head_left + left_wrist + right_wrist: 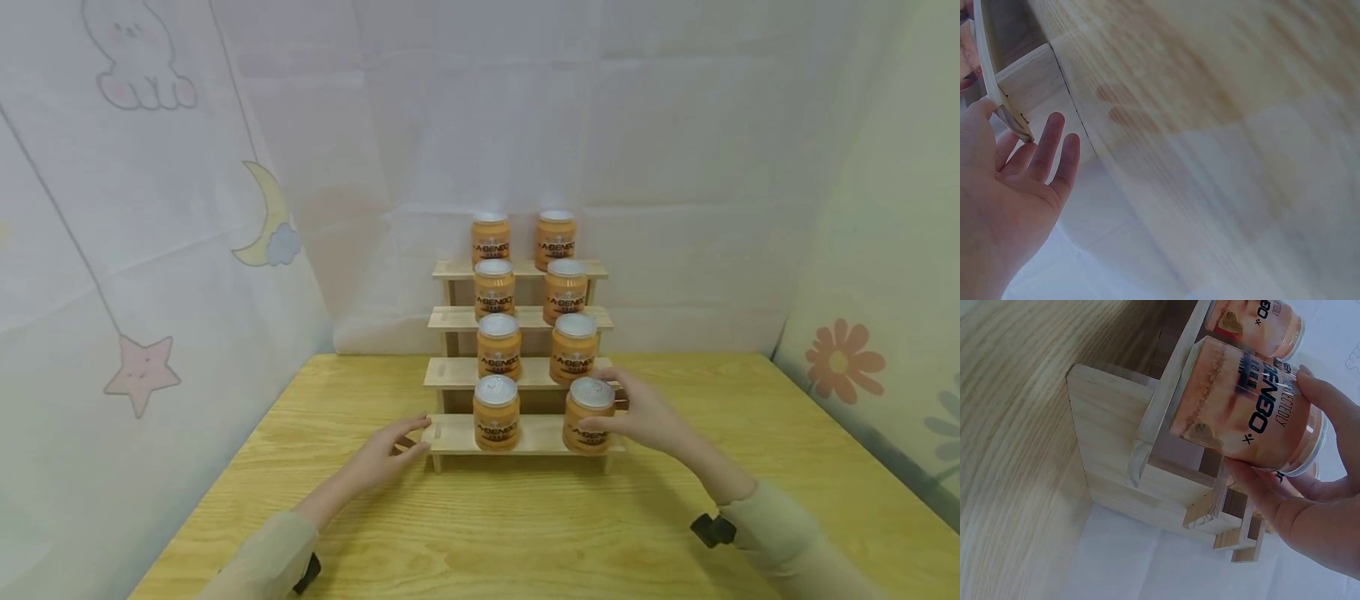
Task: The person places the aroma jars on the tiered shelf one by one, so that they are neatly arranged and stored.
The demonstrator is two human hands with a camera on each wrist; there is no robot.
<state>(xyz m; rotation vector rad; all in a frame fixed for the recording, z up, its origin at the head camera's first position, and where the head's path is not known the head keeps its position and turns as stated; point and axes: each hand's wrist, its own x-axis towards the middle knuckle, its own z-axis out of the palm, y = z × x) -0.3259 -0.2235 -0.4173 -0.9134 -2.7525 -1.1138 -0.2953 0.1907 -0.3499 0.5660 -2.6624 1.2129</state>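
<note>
A four-step wooden display rack (540,427) bears orange cans with silver lids, two on each step. My right hand (637,412) grips the right can (581,425) on the bottom step, thumb on one side and fingers round the other. In the right wrist view the held can (1241,406) shows its dark lettering, with its base at the step board. My left hand (390,454) holds the left end of the bottom step between thumb and fingers; two outer fingers stretch out free in the left wrist view. The left can (496,421) stands upright on that same step.
The rack stands on a wood-grain table (450,533). Other cans, such as the top left can (491,240), stand in two columns on the steps above. A pale cloth backdrop (675,150) hangs behind, with printed side walls at left and right.
</note>
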